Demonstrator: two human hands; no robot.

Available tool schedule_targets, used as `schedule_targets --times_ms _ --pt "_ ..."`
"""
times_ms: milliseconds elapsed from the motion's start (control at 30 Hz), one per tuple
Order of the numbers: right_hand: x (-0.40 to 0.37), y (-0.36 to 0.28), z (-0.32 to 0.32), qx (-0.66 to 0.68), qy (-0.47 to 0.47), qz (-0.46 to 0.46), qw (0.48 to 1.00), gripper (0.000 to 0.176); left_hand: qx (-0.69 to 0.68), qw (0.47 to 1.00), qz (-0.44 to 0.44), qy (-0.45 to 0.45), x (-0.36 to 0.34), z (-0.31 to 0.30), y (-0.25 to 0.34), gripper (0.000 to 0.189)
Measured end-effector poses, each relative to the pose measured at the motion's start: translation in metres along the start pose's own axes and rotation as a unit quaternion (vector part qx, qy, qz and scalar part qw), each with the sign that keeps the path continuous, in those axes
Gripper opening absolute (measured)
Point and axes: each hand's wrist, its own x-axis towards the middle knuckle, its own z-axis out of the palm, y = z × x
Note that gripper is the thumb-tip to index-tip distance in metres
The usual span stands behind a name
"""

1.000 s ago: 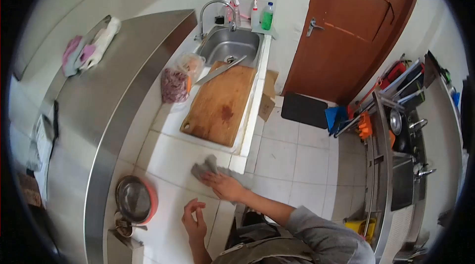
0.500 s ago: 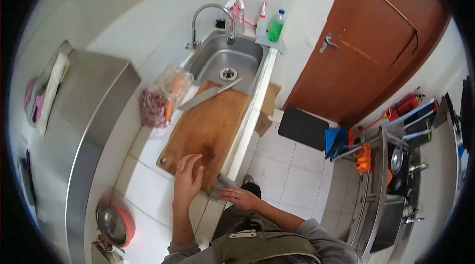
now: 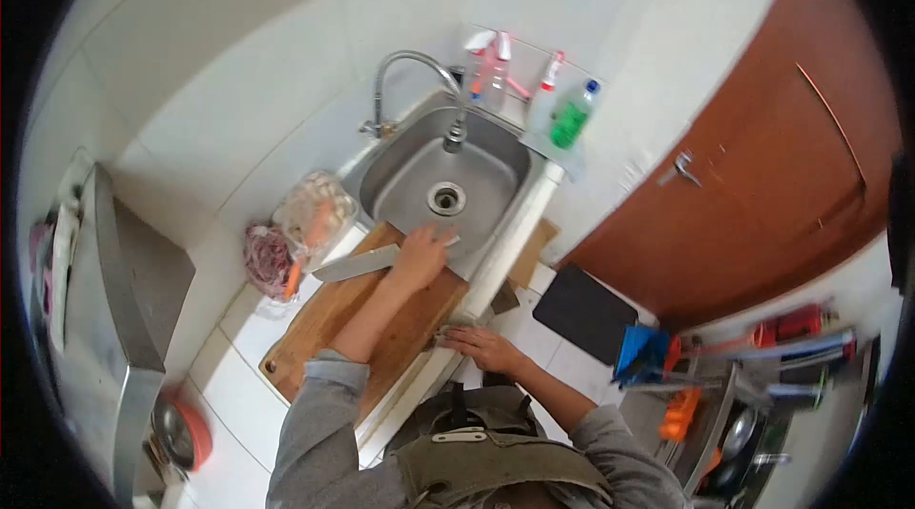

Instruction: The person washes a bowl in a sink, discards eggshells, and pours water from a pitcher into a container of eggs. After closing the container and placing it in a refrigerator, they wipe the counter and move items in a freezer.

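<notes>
My left hand (image 3: 419,259) reaches across the wooden cutting board (image 3: 329,318) and is closed over the handle of a large knife. The knife's broad blade (image 3: 357,266) lies across the board's sink end, pointing left; the fingers are slightly blurred. My right hand (image 3: 481,347) is at the counter's front edge beside the board, fingers together on what looks like a greyish cloth (image 3: 440,338), mostly hidden. Left of the knife lie a clear bag of pale food pieces (image 3: 319,209), an orange carrot-like piece (image 3: 293,280) and a bag of reddish-purple food (image 3: 267,259).
A steel sink (image 3: 496,152) with a curved faucet (image 3: 410,56) adjoins the board. Spray bottles (image 3: 496,75) and a green-liquid bottle (image 3: 572,118) stand behind it. A red bowl (image 3: 195,433) sits at lower left. A brown door (image 3: 734,194) and dark mat (image 3: 583,314) are at right.
My left hand has moved from the board's near end to the knife handle. My right hand has shifted slightly up along the counter edge. The camera view has turned.
</notes>
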Motion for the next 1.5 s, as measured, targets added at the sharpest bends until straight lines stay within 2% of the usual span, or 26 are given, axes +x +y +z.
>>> schedule_targets --times_ms 33,100,133,267,300,333,400,467,600,667,733,767,800,833,867,900,967,1000,1067,1133,1200,1267,1333,1367,1433,1500 --pt "-0.003 0.010 -0.004 0.004 0.007 -0.008 1.000 0.061 0.010 0.999 -0.018 -0.040 0.007 0.012 -0.001 0.047" --pt "-0.009 0.033 -0.017 0.027 0.031 -0.023 0.999 0.055 0.022 0.999 -0.006 -0.040 0.009 0.042 -0.009 0.053" --pt "-0.014 0.043 -0.024 0.045 0.015 -0.051 0.998 0.055 0.032 0.998 -0.041 -0.035 0.003 0.043 -0.005 0.053" --pt "-0.013 0.120 -0.065 0.087 0.050 -0.035 0.994 0.047 0.114 0.993 -0.034 -0.014 -0.001 0.035 0.024 0.058" --pt "-0.015 0.143 -0.072 0.014 0.051 -0.037 0.998 0.047 0.125 0.992 -0.028 0.001 -0.005 0.035 0.033 0.056" --pt "-0.013 0.159 -0.086 0.024 0.041 -0.053 0.997 0.047 0.130 0.990 -0.049 0.003 -0.008 0.030 0.043 0.056" --pt "-0.006 0.194 -0.113 0.007 0.041 0.029 0.999 0.047 0.098 0.985 -0.132 -0.055 -0.012 0.024 0.059 0.061" --pt "-0.008 0.242 -0.125 -0.049 0.055 0.080 0.994 0.045 0.084 0.980 -0.173 -0.051 -0.019 0.028 0.064 0.064" --pt "-0.001 0.297 -0.153 -0.015 0.262 0.170 0.950 0.039 0.094 0.967 -0.238 -0.006 -0.033 0.035 0.072 0.069" --pt "0.005 0.311 -0.167 -0.050 0.321 0.128 0.937 0.037 0.110 0.957 -0.267 0.015 -0.032 0.032 0.078 0.070" --pt "0.034 0.273 -0.182 0.010 0.367 0.222 0.903 0.034 0.114 0.947 -0.283 0.104 -0.028 0.023 0.094 0.064" --pt "0.054 0.245 -0.184 0.062 0.382 0.233 0.892 0.034 0.120 0.937 -0.307 0.111 -0.030 0.019 0.105 0.064" --pt "0.067 0.233 -0.174 0.075 0.367 0.216 0.902 0.034 0.068 0.929 -0.317 0.178 -0.031 0.016 0.116 0.062" --pt "0.081 0.224 -0.167 0.183 0.313 0.206 0.909 0.032 0.019 0.913 -0.322 0.248 -0.032 0.014 0.124 0.060" --pt "0.098 0.212 -0.159 0.288 0.254 0.195 0.903 0.031 0.033 0.902 -0.341 0.263 -0.038 0.012 0.132 0.060" --pt "0.117 0.190 -0.153 0.299 0.236 0.174 0.908 0.031 0.000 0.881 -0.356 0.311 -0.049 0.010 0.142 0.057" --pt "0.145 0.129 -0.140 0.415 0.043 0.138 0.898 0.027 -0.031 0.834 -0.399 0.379 -0.081 0.007 0.161 0.052" --pt "0.157 0.105 -0.127 0.441 0.010 0.090 0.893 0.027 -0.022 0.820 -0.421 0.386 -0.098 0.000 0.171 0.052" --pt "0.176 0.060 -0.102 0.472 -0.044 0.037 0.879 0.026 -0.030 0.743 -0.543 0.391 -0.133 -0.018 0.198 0.049" --pt "0.201 0.014 -0.080 0.472 -0.112 -0.020 0.874 0.027 0.031 0.674 -0.583 0.454 -0.171 -0.021 0.216 0.048" --pt "0.234 -0.039 -0.063 0.452 -0.081 -0.091 0.883 0.028 0.078 0.632 -0.613 0.468 -0.206 -0.025 0.237 0.047" --pt "0.276 -0.082 -0.027 0.426 -0.006 -0.177 0.887 0.029 0.118 0.557 -0.648 0.505 -0.236 -0.028 0.257 0.045" --pt "0.326 -0.110 0.018 0.357 0.004 -0.214 0.909 0.033 0.113 0.519 -0.665 0.525 -0.261 -0.026 0.274 0.045" --pt "0.346 -0.112 0.048 0.358 0.005 -0.217 0.908 0.033 0.107 0.486 -0.678 0.541 -0.275 -0.024 0.281 0.045" --pt "0.396 -0.103 0.130 0.227 -0.010 -0.277 0.934 0.040 0.102 0.476 -0.689 0.537 -0.302 -0.019 0.293 0.046" --pt "0.441 -0.059 0.240 0.028 -0.166 -0.216 0.962 0.053 0.095 0.462 -0.705 0.529 -0.334 -0.019 0.304 0.047"
